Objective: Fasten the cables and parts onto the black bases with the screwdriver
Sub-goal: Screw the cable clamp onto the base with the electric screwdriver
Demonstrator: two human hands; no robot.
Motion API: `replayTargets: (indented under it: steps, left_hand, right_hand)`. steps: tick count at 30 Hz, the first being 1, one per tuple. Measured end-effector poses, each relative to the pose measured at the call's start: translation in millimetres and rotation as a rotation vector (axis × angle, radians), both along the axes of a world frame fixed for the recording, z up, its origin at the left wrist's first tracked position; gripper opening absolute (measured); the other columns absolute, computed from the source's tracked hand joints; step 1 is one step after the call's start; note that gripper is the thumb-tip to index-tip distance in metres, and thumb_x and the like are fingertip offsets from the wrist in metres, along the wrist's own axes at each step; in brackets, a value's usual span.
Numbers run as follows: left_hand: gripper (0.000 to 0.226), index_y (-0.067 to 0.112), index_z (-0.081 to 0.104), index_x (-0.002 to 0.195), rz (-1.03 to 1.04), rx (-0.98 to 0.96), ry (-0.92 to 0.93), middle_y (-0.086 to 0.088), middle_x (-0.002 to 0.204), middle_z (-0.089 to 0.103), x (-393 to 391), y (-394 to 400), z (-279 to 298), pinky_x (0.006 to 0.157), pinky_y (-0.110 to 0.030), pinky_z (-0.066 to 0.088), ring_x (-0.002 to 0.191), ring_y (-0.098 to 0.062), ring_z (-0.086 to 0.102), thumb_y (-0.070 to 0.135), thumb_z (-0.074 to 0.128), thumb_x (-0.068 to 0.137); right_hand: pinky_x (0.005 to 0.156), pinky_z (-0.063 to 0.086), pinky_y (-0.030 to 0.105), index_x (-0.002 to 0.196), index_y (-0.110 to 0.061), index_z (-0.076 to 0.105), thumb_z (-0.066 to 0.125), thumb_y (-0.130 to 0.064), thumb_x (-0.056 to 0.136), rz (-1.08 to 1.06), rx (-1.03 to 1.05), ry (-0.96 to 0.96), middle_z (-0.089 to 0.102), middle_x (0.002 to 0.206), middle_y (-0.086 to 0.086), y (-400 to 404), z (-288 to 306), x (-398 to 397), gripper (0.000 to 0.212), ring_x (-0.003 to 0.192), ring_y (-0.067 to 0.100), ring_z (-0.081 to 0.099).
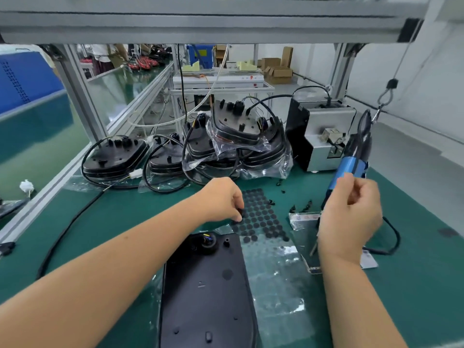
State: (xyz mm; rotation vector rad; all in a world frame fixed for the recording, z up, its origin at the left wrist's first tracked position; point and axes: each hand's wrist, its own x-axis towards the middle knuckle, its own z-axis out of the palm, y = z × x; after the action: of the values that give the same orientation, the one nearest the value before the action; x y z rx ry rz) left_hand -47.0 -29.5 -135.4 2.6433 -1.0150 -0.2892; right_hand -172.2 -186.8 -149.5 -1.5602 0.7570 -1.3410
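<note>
Base: black base [206, 292] at near edge of green worktop [414, 285], long axis running away from near edge, cable grommet at its far end.
Left hand: left hand [221, 199] just beyond far end of base, fingertips pinching one black round pad on pad sheet [261, 217].
Right hand: right hand [351, 214] fingers loosely curled, holding nothing clear; blurred.
Screwdriver: blue screwdriver [351, 167] hanging just behind right hand, nearer to it than to left.
Stock: finished bases [115, 156] stacked at far edge.
Writing: printed card [303, 219] near right hand, not readable.
</note>
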Motion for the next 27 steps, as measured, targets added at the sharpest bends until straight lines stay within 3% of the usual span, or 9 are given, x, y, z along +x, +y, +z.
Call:
replayTargets:
  steps: [3, 5, 7, 12, 17, 20, 24, 25, 27]
  left_hand:
    - [0.025, 0.018, 0.074, 0.104, -0.001, 0.002, -0.005, 0.009, 0.079, 0.064, -0.9, -2.7, -0.8, 0.065, -0.012, 0.04, 0.066, 0.001, 0.053, 0.014, 0.077, 0.079]
    - [0.025, 0.019, 0.072, 0.106, -0.002, -0.014, -0.006, 0.011, 0.079, 0.061, -1.2, -2.7, -0.4, 0.061, -0.008, 0.038, 0.065, 0.004, 0.052, 0.01, 0.072, 0.082]
    - [0.026, 0.019, 0.072, 0.108, -0.003, -0.019, -0.015, 0.01, 0.081, 0.06, -0.8, -2.7, 0.8, 0.06, -0.005, 0.037, 0.066, 0.004, 0.052, 0.008, 0.068, 0.084]
    - [0.031, 0.018, 0.069, 0.115, -0.014, 0.083, -0.076, 0.005, 0.093, 0.06, -0.8, -10.8, 6.4, 0.081, -0.022, 0.047, 0.091, -0.012, 0.058, 0.006, 0.063, 0.087]
    - [0.024, 0.017, 0.071, 0.114, -0.039, -0.05, -0.049, 0.0, 0.109, 0.07, -5.3, -48.7, 11.0, 0.088, -0.025, 0.047, 0.099, -0.016, 0.063, 0.018, 0.066, 0.09]
    - [0.033, 0.015, 0.067, 0.121, -0.102, 0.008, -0.103, -0.004, 0.118, 0.067, -7.8, -72.9, 5.1, 0.091, -0.028, 0.045, 0.109, -0.022, 0.061, 0.014, 0.067, 0.089]
    - [0.016, 0.008, 0.075, 0.098, -0.124, 0.092, -0.14, -0.008, 0.094, 0.07, -6.2, -88.6, -0.5, 0.084, -0.032, 0.052, 0.092, -0.024, 0.064, 0.005, 0.066, 0.085]
    - [0.011, 0.008, 0.075, 0.092, -0.119, 0.093, -0.15, -0.008, 0.087, 0.067, -6.0, -89.6, -0.4, 0.082, -0.032, 0.052, 0.087, -0.023, 0.063, 0.005, 0.067, 0.085]
    - [0.008, 0.008, 0.075, 0.091, -0.104, 0.07, -0.153, -0.008, 0.089, 0.069, -5.9, -89.0, 0.8, 0.078, -0.029, 0.05, 0.088, -0.022, 0.062, 0.008, 0.071, 0.083]
  right_hand:
    - [0.064, 0.032, 0.026, 0.089, -0.021, 0.047, 0.046, -0.028, 0.097, -0.039, 0.037, 0.12, 0.056, 0.089, -0.001, -8.1, -4.3, 1.3, 0.011, 0.075, 0.012, 0.05]
    - [0.069, 0.031, 0.029, 0.092, -0.021, 0.046, 0.047, -0.028, 0.096, -0.027, 0.04, 0.135, 0.057, 0.092, -0.001, -8.7, -5.0, 1.1, 0.008, 0.082, 0.019, 0.051]
    - [0.069, 0.03, 0.029, 0.093, -0.021, 0.046, 0.048, -0.026, 0.096, -0.012, 0.035, 0.141, 0.057, 0.092, 0.0, -8.4, -4.6, 1.1, 0.007, 0.08, 0.018, 0.05]
    - [0.066, 0.03, 0.029, 0.093, -0.022, 0.049, 0.05, -0.024, 0.094, -0.001, 0.02, 0.176, 0.059, 0.092, -0.001, -6.4, -5.6, 1.4, 0.002, 0.077, 0.016, 0.052]
    - [0.069, 0.031, 0.031, 0.096, -0.02, 0.047, 0.055, -0.035, 0.093, -0.031, 0.024, 0.249, 0.056, 0.097, 0.0, -11.2, -9.6, 0.6, 0.017, 0.088, 0.023, 0.052]
    - [0.067, 0.034, 0.032, 0.098, -0.021, 0.045, 0.057, -0.048, 0.09, -0.004, 0.065, 0.313, 0.057, 0.094, -0.001, -13.6, -12.9, 0.8, 0.03, 0.083, 0.021, 0.054]
    - [0.059, 0.036, 0.027, 0.106, -0.023, 0.045, 0.062, -0.053, 0.086, 0.129, 0.136, 0.281, 0.055, 0.084, -0.013, -16.8, -14.8, 4.6, 0.039, 0.074, 0.004, 0.053]
    - [0.061, 0.04, 0.024, 0.11, -0.023, 0.046, 0.063, -0.052, 0.086, 0.168, 0.17, 0.25, 0.057, 0.085, -0.012, -19.0, -14.1, 6.3, 0.041, 0.075, 0.003, 0.055]
    - [0.067, 0.051, 0.033, 0.115, -0.02, 0.05, 0.063, -0.05, 0.086, 0.265, 0.273, 0.194, 0.065, 0.09, -0.001, -23.3, -11.2, 10.8, 0.044, 0.078, 0.013, 0.063]
